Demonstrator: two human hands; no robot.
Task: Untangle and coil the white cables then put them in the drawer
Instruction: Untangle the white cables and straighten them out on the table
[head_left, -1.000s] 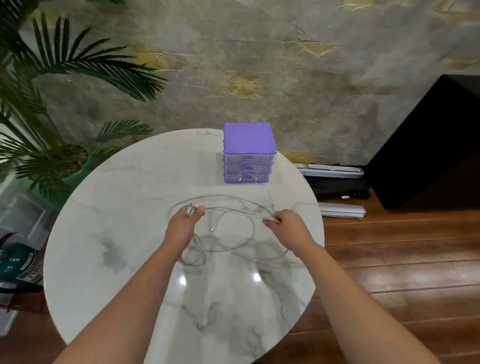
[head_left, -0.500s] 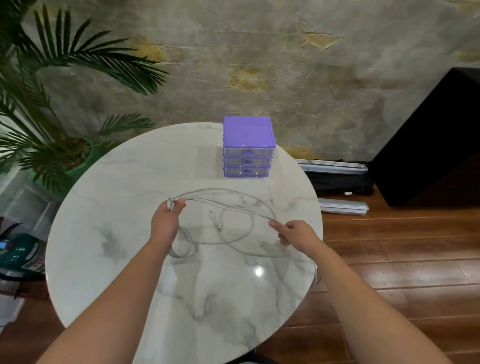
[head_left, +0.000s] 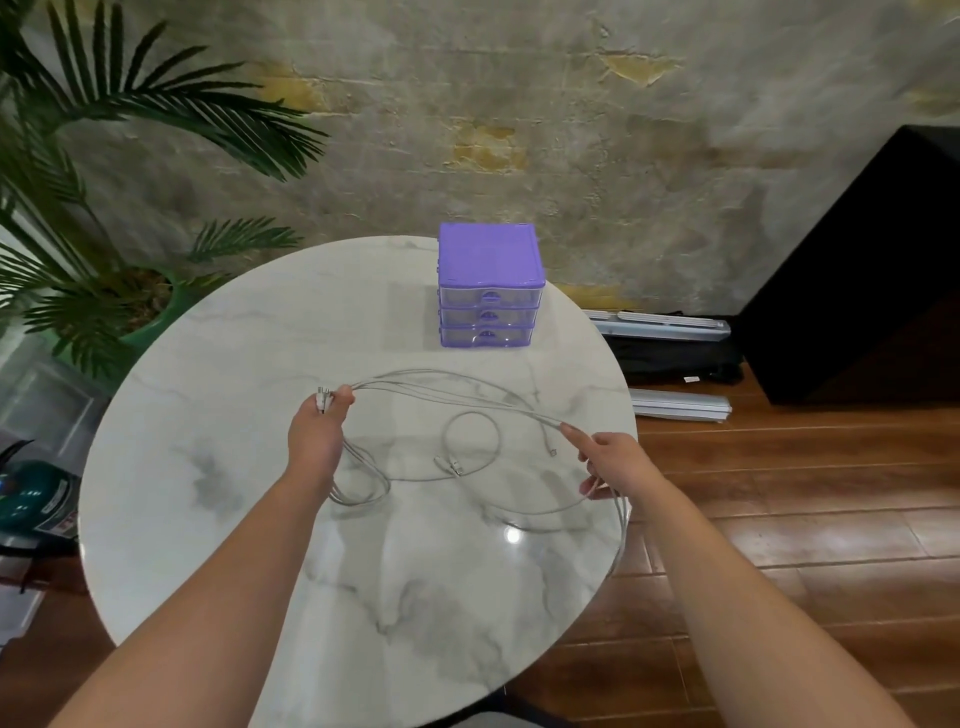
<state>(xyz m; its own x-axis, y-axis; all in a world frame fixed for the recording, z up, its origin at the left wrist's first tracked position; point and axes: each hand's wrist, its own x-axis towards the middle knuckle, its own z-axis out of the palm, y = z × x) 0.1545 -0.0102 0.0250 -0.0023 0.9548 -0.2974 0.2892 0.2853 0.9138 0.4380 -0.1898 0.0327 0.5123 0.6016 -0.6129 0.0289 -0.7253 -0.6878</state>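
Observation:
Several white cables (head_left: 457, 395) stretch in a bundle across the round marble table (head_left: 208, 467). My left hand (head_left: 317, 434) pinches their plug ends at the left, with slack looped below it. My right hand (head_left: 610, 462) holds the strands near the table's right edge, index finger along them; one loop hangs over the edge. More loops and loose plugs (head_left: 454, 465) lie between my hands. The purple drawer unit (head_left: 491, 286) stands at the far side, all three drawers closed.
A potted palm (head_left: 104, 249) stands to the left of the table. A black cabinet (head_left: 872, 270), a black bag and white rails lie on the wooden floor at the right. Near my body the tabletop carries only a light reflection.
My hands have moved apart, the left going left and the right going toward the table's right edge. The cable bundle is drawn out longer between them, and a loop now hangs off the edge.

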